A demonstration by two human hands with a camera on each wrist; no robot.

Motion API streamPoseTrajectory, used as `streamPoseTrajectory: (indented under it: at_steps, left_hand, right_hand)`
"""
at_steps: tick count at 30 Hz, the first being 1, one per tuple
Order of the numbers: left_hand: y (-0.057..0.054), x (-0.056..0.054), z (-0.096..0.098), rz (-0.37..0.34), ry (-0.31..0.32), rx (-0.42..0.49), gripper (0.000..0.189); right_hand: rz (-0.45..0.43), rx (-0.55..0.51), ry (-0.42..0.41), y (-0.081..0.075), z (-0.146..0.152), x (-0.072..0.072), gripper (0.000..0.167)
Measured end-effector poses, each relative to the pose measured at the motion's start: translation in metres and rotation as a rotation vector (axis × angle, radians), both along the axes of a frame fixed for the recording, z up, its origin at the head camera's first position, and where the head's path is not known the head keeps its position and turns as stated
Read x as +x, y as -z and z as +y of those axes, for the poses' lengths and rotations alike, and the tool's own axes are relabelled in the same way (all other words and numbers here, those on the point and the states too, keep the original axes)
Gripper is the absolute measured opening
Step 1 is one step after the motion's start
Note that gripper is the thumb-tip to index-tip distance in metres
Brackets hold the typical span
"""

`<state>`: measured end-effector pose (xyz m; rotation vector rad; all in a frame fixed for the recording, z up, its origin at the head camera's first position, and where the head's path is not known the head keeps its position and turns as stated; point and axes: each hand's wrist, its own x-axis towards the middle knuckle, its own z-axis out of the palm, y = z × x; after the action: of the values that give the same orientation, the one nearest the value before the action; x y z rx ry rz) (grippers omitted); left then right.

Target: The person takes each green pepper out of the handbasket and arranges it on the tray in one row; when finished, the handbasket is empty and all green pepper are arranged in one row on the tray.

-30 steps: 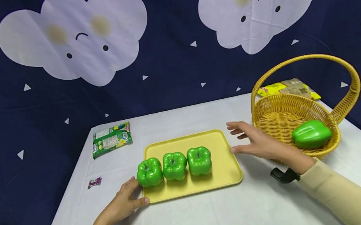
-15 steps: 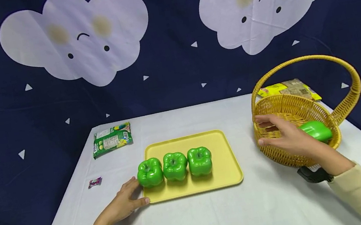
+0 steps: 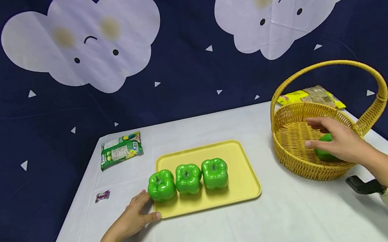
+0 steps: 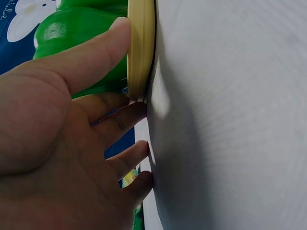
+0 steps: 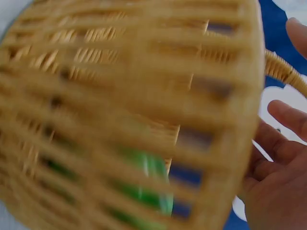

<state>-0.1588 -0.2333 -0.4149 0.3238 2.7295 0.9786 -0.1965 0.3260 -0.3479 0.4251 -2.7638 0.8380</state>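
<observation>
Three glossy green bell peppers stand in a row on a yellow tray (image 3: 240, 173): a left one (image 3: 161, 185), a middle one (image 3: 188, 179) and a right one (image 3: 215, 173). My left hand (image 3: 133, 219) lies at the tray's front left corner, thumb against its rim, fingers extended beside the left pepper. My right hand (image 3: 338, 142) hovers over the wicker basket (image 3: 296, 164), fingers spread and slightly bent, holding nothing. Below it in the basket lies another green pepper (image 3: 323, 154), partly hidden by the hand. The right wrist view shows this pepper (image 5: 148, 182) through the weave.
The basket's tall arched handle (image 3: 326, 64) rises above its opening. Behind the basket lies a yellow packet (image 3: 312, 96). A green snack packet (image 3: 120, 149) and a small purple wrapped candy (image 3: 102, 196) lie on the left of the white-covered table (image 3: 213, 240).
My right hand has moved right, from beside the tray's right edge to over the pepper in the basket. My left hand, the tray and its peppers have stayed put.
</observation>
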Motion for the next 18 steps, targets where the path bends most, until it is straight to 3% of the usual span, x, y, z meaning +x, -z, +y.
streamPoseTrajectory:
  at_steps: [9,18]
  left_hand:
    - [0.000,-0.001,0.000,0.007,0.007,-0.004,0.075]
    - [0.002,-0.002,-0.001,0.011,0.007,-0.008,0.075]
  right_hand:
    - [-0.072,0.093,0.056,0.001,0.025,-0.003,0.078]
    - [-0.070,0.246,0.037,0.003,0.039,-0.009,0.073]
